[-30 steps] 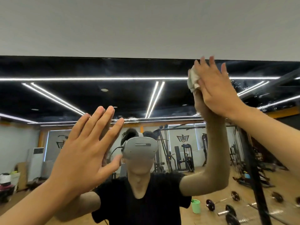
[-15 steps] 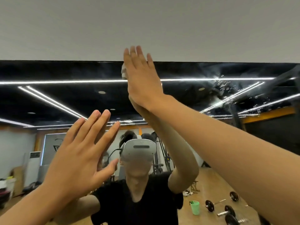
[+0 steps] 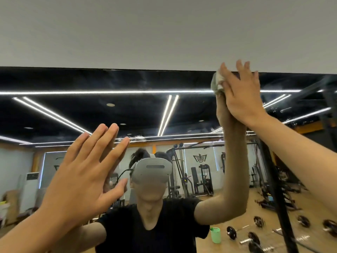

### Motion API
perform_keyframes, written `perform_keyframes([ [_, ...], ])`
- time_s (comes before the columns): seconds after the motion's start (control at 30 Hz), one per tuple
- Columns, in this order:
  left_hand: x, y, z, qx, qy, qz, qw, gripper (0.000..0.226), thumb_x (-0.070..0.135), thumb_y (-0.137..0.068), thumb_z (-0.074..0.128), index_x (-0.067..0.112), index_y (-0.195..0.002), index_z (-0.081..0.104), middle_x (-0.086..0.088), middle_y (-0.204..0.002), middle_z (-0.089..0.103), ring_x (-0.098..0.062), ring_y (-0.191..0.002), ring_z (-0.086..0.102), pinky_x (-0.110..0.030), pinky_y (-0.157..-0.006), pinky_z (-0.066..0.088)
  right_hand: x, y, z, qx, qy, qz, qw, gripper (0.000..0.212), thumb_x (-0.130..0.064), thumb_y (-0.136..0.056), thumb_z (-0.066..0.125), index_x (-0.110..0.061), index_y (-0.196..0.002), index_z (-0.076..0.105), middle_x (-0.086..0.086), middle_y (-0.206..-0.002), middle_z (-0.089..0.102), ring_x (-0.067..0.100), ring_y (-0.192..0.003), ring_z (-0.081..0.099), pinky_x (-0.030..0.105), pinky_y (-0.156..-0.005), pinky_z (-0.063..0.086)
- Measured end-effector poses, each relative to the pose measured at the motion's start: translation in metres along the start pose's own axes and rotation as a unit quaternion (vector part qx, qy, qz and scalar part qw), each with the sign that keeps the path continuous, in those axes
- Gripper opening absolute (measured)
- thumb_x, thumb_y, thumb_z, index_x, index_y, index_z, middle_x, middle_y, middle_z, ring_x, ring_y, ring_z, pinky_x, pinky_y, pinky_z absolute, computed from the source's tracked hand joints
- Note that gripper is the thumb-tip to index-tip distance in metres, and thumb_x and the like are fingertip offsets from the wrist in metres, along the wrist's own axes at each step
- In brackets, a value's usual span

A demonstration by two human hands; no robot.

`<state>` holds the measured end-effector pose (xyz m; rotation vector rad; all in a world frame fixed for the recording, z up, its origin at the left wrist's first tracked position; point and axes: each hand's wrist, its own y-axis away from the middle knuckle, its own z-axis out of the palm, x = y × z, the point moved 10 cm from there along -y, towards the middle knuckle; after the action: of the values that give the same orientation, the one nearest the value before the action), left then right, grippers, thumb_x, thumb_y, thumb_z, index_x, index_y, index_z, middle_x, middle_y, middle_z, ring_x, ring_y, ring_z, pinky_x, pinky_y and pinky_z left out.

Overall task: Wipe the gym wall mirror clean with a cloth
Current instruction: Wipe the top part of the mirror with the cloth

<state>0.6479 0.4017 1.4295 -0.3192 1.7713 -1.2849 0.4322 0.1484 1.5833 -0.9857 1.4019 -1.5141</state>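
Observation:
The wall mirror (image 3: 127,83) fills the lower two thirds of the head view, its top edge meeting a grey wall. My right hand (image 3: 240,95) is raised to the mirror's top edge at the upper right, fingers straight, pressing a pale crumpled cloth (image 3: 217,84) flat against the glass. Only the cloth's left part shows past my palm. My left hand (image 3: 85,178) lies flat with spread fingers against the mirror at the lower left, holding nothing.
The bare grey wall (image 3: 164,30) runs above the mirror. The glass reflects a person in a black shirt and headset, gym machines, barbell plates and a green bucket (image 3: 215,234) on a wooden floor. Smears and droplets (image 3: 273,105) mark the upper right glass.
My right hand has swept the cloth along the mirror's top edge, left to the middle and then back to the right. My left hand stays planted on the glass.

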Motion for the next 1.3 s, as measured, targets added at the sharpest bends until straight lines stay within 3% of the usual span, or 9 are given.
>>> perform_keyframes([
  [0.07,0.000,0.000,0.000,-0.004,-0.002,0.002,1.000,0.085,0.062,-0.092,0.045,0.018,-0.165,0.035,-0.012,-0.175,0.021,-0.032,-0.162,0.018,-0.055,-0.129,0.015,-0.004,0.005,0.002,0.002,-0.056,0.024,0.998,0.047,-0.010,-0.111,0.042,-0.014,-0.158,0.038,0.006,-0.163,0.035,0.028,-0.154,0.028,0.015,-0.125,-0.003],
  [0.2,0.000,0.002,0.000,-0.005,0.009,-0.004,1.000,0.084,0.062,-0.093,0.045,0.020,-0.165,0.034,-0.012,-0.175,0.020,-0.031,-0.162,0.017,-0.057,-0.128,0.019,-0.011,0.012,0.003,0.038,-0.113,0.096,0.988,0.046,-0.008,-0.110,0.044,-0.018,-0.155,0.045,0.010,-0.142,0.058,0.024,-0.129,0.057,0.037,-0.117,0.041],
  [0.27,0.000,0.002,0.002,-0.006,0.011,-0.007,1.000,0.084,0.063,-0.093,0.045,0.019,-0.165,0.036,-0.012,-0.175,0.021,-0.032,-0.162,0.017,-0.059,-0.127,0.021,-0.033,0.011,0.011,0.036,-0.115,0.102,0.987,0.051,-0.004,-0.109,0.044,-0.019,-0.157,0.042,0.011,-0.151,0.053,0.027,-0.136,0.053,0.041,-0.122,0.036],
  [0.4,0.000,0.002,0.002,-0.009,0.009,-0.012,1.000,0.085,0.065,-0.093,0.044,0.019,-0.164,0.036,-0.014,-0.174,0.022,-0.034,-0.162,0.019,-0.060,-0.126,0.023,-0.135,0.007,0.043,-0.012,-0.130,-0.034,0.991,0.056,0.001,-0.106,0.043,-0.015,-0.159,0.037,0.010,-0.166,0.034,0.025,-0.155,0.028,0.033,-0.128,0.002],
  [0.57,-0.003,0.001,0.001,0.003,0.019,-0.015,1.000,0.084,0.066,-0.094,0.043,0.020,-0.164,0.036,-0.014,-0.174,0.022,-0.032,-0.162,0.019,-0.059,-0.126,0.023,-0.236,0.009,0.066,-0.035,-0.092,-0.168,0.981,0.059,-0.004,-0.105,0.052,-0.016,-0.160,0.035,0.011,-0.168,0.029,0.029,-0.157,0.022,0.044,-0.131,0.008],
  [0.67,-0.003,0.002,0.001,0.003,0.022,-0.012,1.000,0.084,0.067,-0.094,0.041,0.020,-0.164,0.036,-0.015,-0.174,0.022,-0.033,-0.162,0.018,-0.059,-0.127,0.023,-0.263,0.028,0.071,-0.071,-0.105,-0.243,0.962,0.055,-0.005,-0.104,0.055,-0.013,-0.156,0.043,0.014,-0.165,0.034,0.031,-0.156,0.024,0.038,-0.128,0.007],
  [0.97,-0.001,0.002,-0.001,-0.019,0.016,0.004,1.000,0.085,0.064,-0.095,0.042,0.018,-0.165,0.032,-0.015,-0.175,0.020,-0.034,-0.162,0.018,-0.059,-0.127,0.022,-0.159,0.065,0.047,-0.078,-0.070,-0.281,0.954,0.049,-0.021,-0.105,0.036,-0.016,-0.150,0.054,0.012,-0.159,0.045,0.031,-0.153,0.030,0.041,-0.130,0.016],
  [1.17,0.004,0.001,0.000,-0.042,-0.024,-0.004,0.999,0.088,0.065,-0.095,0.040,0.012,-0.165,0.033,-0.020,-0.174,0.019,-0.039,-0.161,0.018,-0.060,-0.126,0.018,-0.094,0.068,0.024,-0.072,-0.160,-0.247,0.953,0.045,-0.015,-0.104,0.038,0.000,-0.139,0.061,0.023,-0.150,0.052,0.028,-0.149,0.031,0.020,-0.127,0.007],
  [1.3,0.016,-0.011,0.000,-0.063,-0.027,-0.090,0.994,0.086,0.071,-0.098,0.032,0.009,-0.156,0.043,-0.026,-0.168,0.027,-0.043,-0.157,0.021,-0.048,-0.128,0.006,-0.058,0.069,0.023,-0.097,-0.110,-0.291,0.945,0.046,-0.016,-0.106,0.037,-0.017,-0.147,0.057,0.011,-0.159,0.045,0.030,-0.154,0.029,0.033,-0.131,0.008],
])
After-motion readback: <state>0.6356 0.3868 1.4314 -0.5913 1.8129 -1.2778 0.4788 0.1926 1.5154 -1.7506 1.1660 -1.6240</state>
